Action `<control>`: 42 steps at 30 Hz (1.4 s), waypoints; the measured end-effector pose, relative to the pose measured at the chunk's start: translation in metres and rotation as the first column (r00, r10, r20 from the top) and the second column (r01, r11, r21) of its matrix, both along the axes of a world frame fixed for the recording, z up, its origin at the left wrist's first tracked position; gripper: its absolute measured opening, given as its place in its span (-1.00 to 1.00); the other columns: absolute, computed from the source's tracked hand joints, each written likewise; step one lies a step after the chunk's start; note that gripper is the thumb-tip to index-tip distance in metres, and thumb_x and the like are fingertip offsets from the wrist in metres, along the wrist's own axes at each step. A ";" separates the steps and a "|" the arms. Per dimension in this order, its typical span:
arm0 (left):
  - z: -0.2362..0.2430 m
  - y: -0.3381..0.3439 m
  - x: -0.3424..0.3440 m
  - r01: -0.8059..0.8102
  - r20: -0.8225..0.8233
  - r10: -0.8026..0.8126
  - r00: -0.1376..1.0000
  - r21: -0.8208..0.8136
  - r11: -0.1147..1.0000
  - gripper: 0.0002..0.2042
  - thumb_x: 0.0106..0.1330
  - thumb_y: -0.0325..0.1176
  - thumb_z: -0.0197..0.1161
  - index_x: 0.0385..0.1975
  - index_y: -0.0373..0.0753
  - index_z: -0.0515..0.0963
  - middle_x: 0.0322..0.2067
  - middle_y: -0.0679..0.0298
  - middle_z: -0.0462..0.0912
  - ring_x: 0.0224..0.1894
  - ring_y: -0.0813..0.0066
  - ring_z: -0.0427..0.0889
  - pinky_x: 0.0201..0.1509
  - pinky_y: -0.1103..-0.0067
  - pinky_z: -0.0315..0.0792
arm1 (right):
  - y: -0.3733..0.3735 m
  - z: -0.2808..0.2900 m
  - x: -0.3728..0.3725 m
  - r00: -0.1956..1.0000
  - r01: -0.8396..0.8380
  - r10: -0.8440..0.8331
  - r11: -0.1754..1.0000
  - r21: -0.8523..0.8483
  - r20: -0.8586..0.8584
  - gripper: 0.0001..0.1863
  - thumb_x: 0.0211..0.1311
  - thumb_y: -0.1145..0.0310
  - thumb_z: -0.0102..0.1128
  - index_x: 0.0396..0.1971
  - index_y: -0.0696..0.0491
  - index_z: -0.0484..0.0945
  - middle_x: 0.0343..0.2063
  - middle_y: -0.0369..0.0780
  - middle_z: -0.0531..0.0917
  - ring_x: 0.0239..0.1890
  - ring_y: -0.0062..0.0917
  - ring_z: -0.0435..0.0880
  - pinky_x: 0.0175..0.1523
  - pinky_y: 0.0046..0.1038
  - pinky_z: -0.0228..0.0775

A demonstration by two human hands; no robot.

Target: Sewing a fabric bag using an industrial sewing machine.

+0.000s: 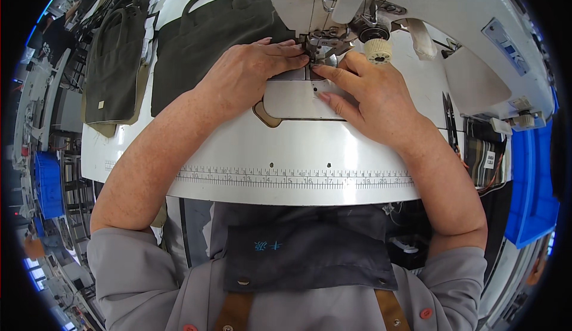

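A dark olive bag piece (208,39) with a handle lies flat on the sewing machine bed, its right end running in by the presser foot (311,54). On that end rests my left hand (247,72), fingers stretched out and lying flat, tips just left of the foot. My right hand (375,95) is on the other side of the foot. Its index fingertip touches down close to the needle area, and the thumb is spread apart from it on the white bed. I see nothing held in it; its other fingers are partly hidden behind the machine parts.
The white machine head (476,9) with a cream dial (378,51) overhangs the right side. More olive bags (113,63) lie at the table's left. Scissors (450,119) lie at the right edge, near a blue bin (530,188). A printed ruler strip (286,179) runs along the front edge.
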State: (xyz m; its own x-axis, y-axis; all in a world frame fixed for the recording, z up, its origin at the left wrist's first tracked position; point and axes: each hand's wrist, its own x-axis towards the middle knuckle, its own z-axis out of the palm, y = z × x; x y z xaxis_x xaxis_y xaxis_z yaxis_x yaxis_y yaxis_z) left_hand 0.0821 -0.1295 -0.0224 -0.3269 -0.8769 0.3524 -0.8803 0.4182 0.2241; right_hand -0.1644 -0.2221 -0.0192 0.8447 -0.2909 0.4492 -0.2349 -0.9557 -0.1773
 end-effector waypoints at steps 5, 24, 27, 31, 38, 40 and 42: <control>0.005 0.014 -0.016 -0.065 -0.029 0.067 0.997 0.068 0.996 -0.45 0.18 -0.69 0.01 0.25 -0.40 0.54 0.21 -0.09 0.61 0.33 -0.01 0.55 0.53 0.21 0.32 | -0.001 0.000 0.001 0.999 0.010 -0.009 1.000 0.017 -0.037 -0.64 0.26 0.14 0.40 -0.03 0.00 0.73 -0.32 -0.26 0.66 -0.22 -0.33 0.66 -0.11 -0.25 0.49; -0.004 0.030 -0.021 -0.029 -0.053 0.034 0.998 0.090 0.996 -0.47 0.36 -0.33 0.29 0.34 -0.24 0.49 0.40 0.15 0.45 0.49 0.14 0.36 0.57 -0.04 0.10 | 0.000 -0.001 0.000 0.999 0.016 -0.016 1.000 -0.019 -0.029 -0.63 0.30 0.12 0.35 0.01 -0.01 0.72 -0.30 -0.25 0.67 -0.21 -0.31 0.67 -0.11 -0.25 0.51; -0.002 0.033 -0.028 -0.096 -0.037 0.100 0.994 0.107 0.990 -0.40 0.34 -0.29 0.30 0.41 -0.21 0.41 0.43 0.17 0.41 0.51 0.15 0.33 0.58 -0.08 0.05 | -0.001 0.000 -0.001 0.999 0.027 -0.028 0.999 -0.022 -0.044 -0.63 0.30 0.12 0.35 0.01 -0.01 0.72 -0.30 -0.25 0.68 -0.21 -0.31 0.68 -0.11 -0.25 0.51; -0.001 0.033 -0.020 -0.064 -0.031 0.068 0.997 0.109 0.992 -0.41 0.35 -0.26 0.29 0.40 -0.19 0.43 0.43 0.20 0.41 0.51 0.18 0.32 0.59 -0.07 0.04 | 0.001 0.001 0.001 0.998 0.041 -0.042 0.999 -0.023 -0.051 -0.64 0.31 0.12 0.35 0.01 -0.03 0.73 -0.32 -0.25 0.67 -0.21 -0.30 0.68 -0.11 -0.24 0.52; -0.004 0.030 -0.024 -0.108 -0.006 0.109 0.994 0.106 0.989 -0.44 0.44 -0.21 0.23 0.43 -0.18 0.40 0.44 0.18 0.39 0.53 0.20 0.29 0.59 -0.08 0.04 | 0.003 -0.001 0.001 0.996 0.063 -0.065 0.998 -0.032 -0.066 -0.64 0.30 0.10 0.35 0.01 -0.05 0.73 -0.35 -0.24 0.65 -0.24 -0.31 0.68 -0.14 -0.23 0.52; -0.003 0.032 -0.030 -0.144 -0.002 0.145 0.989 0.115 0.983 -0.44 0.46 -0.19 0.21 0.43 -0.20 0.39 0.44 0.15 0.38 0.53 0.17 0.28 0.58 -0.09 0.04 | 0.002 -0.001 0.002 0.996 0.059 -0.061 0.998 -0.033 -0.059 -0.64 0.30 0.10 0.35 0.01 -0.05 0.73 -0.35 -0.24 0.65 -0.25 -0.30 0.69 -0.15 -0.23 0.53; -0.002 0.035 -0.037 -0.181 0.005 0.182 0.983 0.125 0.975 -0.43 0.48 -0.17 0.20 0.44 -0.22 0.37 0.45 0.13 0.36 0.54 0.15 0.27 0.57 -0.10 0.04 | 0.002 -0.001 0.002 0.997 0.055 -0.057 0.998 -0.033 -0.050 -0.64 0.30 0.10 0.35 0.01 -0.05 0.73 -0.35 -0.24 0.65 -0.26 -0.30 0.69 -0.17 -0.23 0.53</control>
